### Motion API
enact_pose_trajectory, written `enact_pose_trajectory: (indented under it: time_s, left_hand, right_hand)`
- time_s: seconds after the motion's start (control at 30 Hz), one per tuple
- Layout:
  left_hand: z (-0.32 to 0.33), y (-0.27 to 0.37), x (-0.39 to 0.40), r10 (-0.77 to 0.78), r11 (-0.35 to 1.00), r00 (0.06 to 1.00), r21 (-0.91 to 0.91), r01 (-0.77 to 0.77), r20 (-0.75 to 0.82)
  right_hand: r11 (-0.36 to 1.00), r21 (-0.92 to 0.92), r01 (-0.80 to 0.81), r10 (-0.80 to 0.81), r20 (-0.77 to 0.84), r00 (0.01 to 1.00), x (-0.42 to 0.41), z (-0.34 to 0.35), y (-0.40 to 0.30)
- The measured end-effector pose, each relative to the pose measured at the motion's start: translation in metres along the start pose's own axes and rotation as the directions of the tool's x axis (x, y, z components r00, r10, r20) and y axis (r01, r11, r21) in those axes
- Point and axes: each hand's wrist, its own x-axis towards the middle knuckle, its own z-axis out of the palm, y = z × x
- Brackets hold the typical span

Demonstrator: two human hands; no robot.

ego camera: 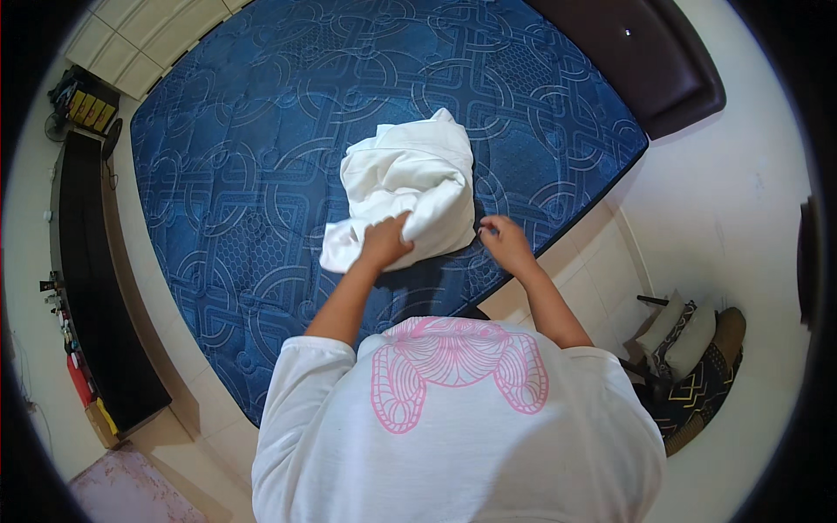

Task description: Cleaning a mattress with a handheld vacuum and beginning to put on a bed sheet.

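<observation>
A bundle of white cloth, loosely folded and creased, lies on a blue patterned mattress before me. My left hand grips the cloth at its near edge, thumb toward the right; some of its fingers are hidden in the folds. At the left, a corner of the cloth sticks out past that hand. My right hand is just off the bundle's lower right corner, over the mattress, its fingers loosely bent with nothing seen in them.
A dark brown padded headboard borders the mattress at the upper right. On the right stands a chair with cushions and dark patterned fabric. A long black cabinet runs along the left wall, with tiled floor between it and the mattress.
</observation>
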Motion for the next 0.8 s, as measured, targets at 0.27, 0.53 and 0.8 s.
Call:
enact_pose_trajectory:
  time_s: [0.27,0.53,0.8]
  left_hand:
    - [0.083,0.016,-0.075,0.043,0.983,0.925,-0.182,0.028,0.377]
    - [0.095,-0.009,-0.087,0.098,0.979,0.887,-0.203,-0.005,0.451]
    - [0.088,-0.028,-0.094,0.054,0.962,0.957,-0.271,0.026,0.284]
  right_hand:
    - [0.950,-0.294,0.108,-0.181,-0.235,0.955,0.038,0.031,-0.031]
    - [0.854,-0.511,0.094,-0.010,0.164,0.986,0.052,0.103,-0.054]
    - [0.829,-0.543,0.134,-0.033,0.192,0.981,0.061,0.116,-0.022]
